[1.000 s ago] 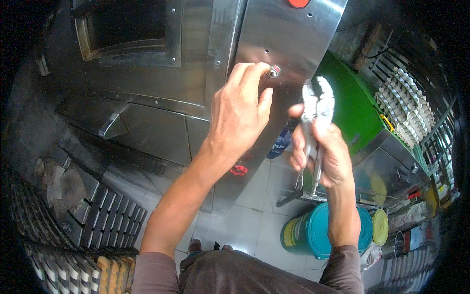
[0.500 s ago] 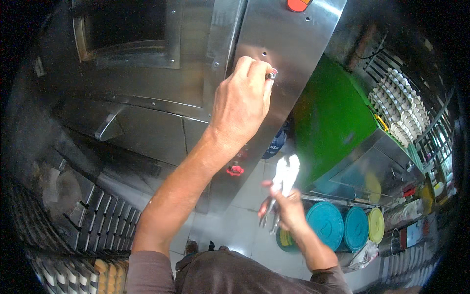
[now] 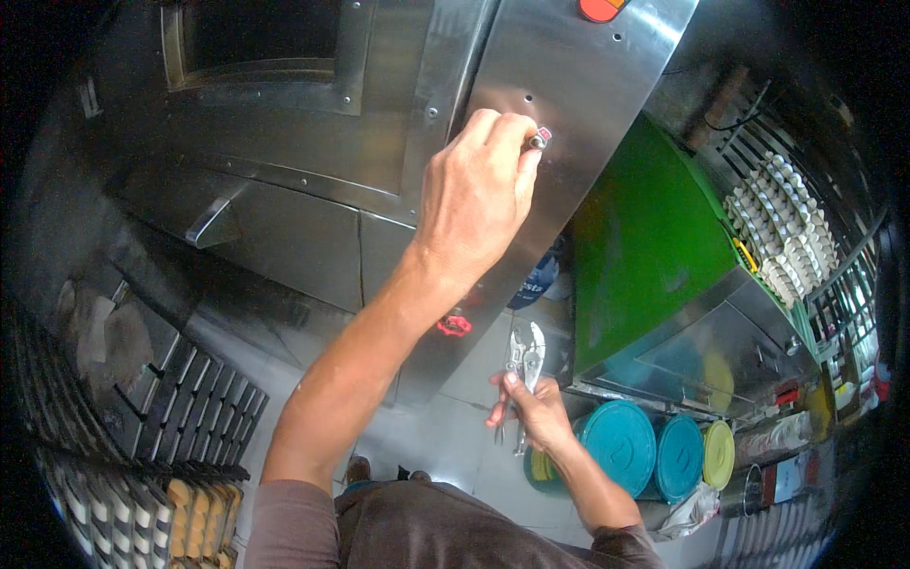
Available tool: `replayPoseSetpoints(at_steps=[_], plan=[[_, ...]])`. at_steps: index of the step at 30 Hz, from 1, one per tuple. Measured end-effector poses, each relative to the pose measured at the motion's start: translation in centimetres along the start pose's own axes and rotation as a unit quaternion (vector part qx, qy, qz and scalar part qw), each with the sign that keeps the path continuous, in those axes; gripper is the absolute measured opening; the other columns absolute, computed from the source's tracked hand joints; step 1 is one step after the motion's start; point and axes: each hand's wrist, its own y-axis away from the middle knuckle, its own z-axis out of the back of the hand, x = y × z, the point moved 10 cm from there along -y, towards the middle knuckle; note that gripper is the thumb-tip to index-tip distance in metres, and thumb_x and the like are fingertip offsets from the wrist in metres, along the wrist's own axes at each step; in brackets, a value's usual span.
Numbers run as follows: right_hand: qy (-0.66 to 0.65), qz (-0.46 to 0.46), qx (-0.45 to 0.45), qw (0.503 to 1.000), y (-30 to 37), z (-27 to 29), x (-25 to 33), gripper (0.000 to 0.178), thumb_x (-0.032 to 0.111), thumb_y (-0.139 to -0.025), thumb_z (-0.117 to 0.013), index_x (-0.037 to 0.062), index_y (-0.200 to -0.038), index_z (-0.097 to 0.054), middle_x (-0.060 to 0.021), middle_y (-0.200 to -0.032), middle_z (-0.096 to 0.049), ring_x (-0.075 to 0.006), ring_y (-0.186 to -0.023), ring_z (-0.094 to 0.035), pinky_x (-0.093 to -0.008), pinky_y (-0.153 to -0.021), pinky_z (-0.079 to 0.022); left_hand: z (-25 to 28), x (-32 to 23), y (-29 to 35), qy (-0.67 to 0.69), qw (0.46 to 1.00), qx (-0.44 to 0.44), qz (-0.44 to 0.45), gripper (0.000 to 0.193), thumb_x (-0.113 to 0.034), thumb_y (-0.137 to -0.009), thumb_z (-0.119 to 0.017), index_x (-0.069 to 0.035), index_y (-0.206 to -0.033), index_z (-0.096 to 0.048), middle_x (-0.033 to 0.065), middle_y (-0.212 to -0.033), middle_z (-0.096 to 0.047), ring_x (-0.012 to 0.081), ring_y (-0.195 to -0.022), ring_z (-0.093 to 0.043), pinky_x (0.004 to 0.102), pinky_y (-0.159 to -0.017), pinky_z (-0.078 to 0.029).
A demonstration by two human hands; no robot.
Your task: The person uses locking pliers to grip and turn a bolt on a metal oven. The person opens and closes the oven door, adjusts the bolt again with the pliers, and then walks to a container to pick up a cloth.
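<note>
My left hand (image 3: 477,194) is raised against a stainless steel machine panel (image 3: 569,85), its fingertips closed on a small bolt (image 3: 538,140) that sticks out of the panel. My right hand (image 3: 531,410) hangs low near my waist and grips a pair of metal pliers (image 3: 522,365), jaws pointing up. A small red valve handle (image 3: 455,324) sits on the panel's lower part, between the two hands.
A red button (image 3: 602,8) tops the panel. A green-sided steel cabinet (image 3: 654,247) stands to the right. Teal and yellow lidded buckets (image 3: 654,450) sit on the tiled floor. Dark trays (image 3: 180,398) are stacked at lower left. Egg trays (image 3: 787,237) fill a rack at far right.
My right hand has dropped with the pliers from beside the bolt down to waist height. My left hand has stayed on the bolt.
</note>
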Motion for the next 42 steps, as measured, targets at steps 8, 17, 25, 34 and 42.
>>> replayPoseSetpoints(at_steps=[8,17,25,34,42], plan=[[-0.008,-0.042,0.045,0.998,0.1,0.2,1.0,0.036,0.028,-0.101,-0.063,-0.0059,-0.114,-0.062,-0.0057,-0.078,-0.061,-0.0192,-0.062,-0.066,-0.0365,-0.058,-0.057,0.1,0.1,0.6,-0.015,0.999,-0.038,-0.004,0.024,-0.003,-0.083,-0.076,-0.005,-0.106,-0.067,0.0102,-0.096,-0.066,0.0216,-0.071,-0.064,0.0336,-0.065,-0.052],[-0.07,-0.1,0.096,0.988,2.6,-0.8,1.3,0.036,0.007,-0.094,-0.065,-0.0028,-0.128,-0.056,-0.0057,-0.09,-0.062,-0.0181,-0.066,-0.065,-0.0373,-0.063,-0.059,0.1,0.8,1.3,0.038,0.998,-0.03,0.04,0.032,-0.001,-0.082,-0.076,-0.006,-0.112,-0.066,0.008,-0.099,-0.065,0.014,-0.057,-0.053,0.0299,-0.056,-0.048],[0.283,0.311,-0.053,0.906,4.5,0.1,20.2,0.051,0.033,-0.099,-0.064,-0.0031,-0.133,-0.053,-0.0027,-0.086,-0.06,-0.01,-0.064,-0.057,-0.0251,-0.059,-0.047,0.2,0.2,0.9,0.049,0.998,-0.032,0.019,0.032,-0.002,-0.083,-0.076,-0.007,-0.113,-0.065,0.0096,-0.1,-0.065,0.02,-0.064,-0.061,0.0318,-0.061,-0.051],[0.189,0.224,0.002,0.956,2.0,-1.0,20.3,0.036,0.024,-0.1,-0.065,-0.0009,-0.124,-0.06,-0.0021,-0.09,-0.06,-0.0108,-0.067,-0.063,-0.0293,-0.065,-0.056,0.4,0.8,1.5,0.091,0.994,-0.012,0.055,0.036,-0.001,-0.082,-0.075,-0.006,-0.116,-0.065,0.009,-0.105,-0.064,0.0168,-0.062,-0.058,0.0313,-0.061,-0.051],[0.22,0.208,0.002,0.953,1.7,-1.8,21.4,0.039,0.029,-0.101,-0.064,0.0039,-0.13,-0.061,-0.002,-0.088,-0.067,-0.0107,-0.075,-0.067,-0.0246,-0.067,-0.049,0.2,1.0,1.5,0.093,0.994,0.0,0.06,0.038,-0.003,-0.082,-0.075,-0.007,-0.119,-0.064,0.009,-0.102,-0.063,0.0157,-0.06,-0.057,0.032,-0.059,-0.05]])
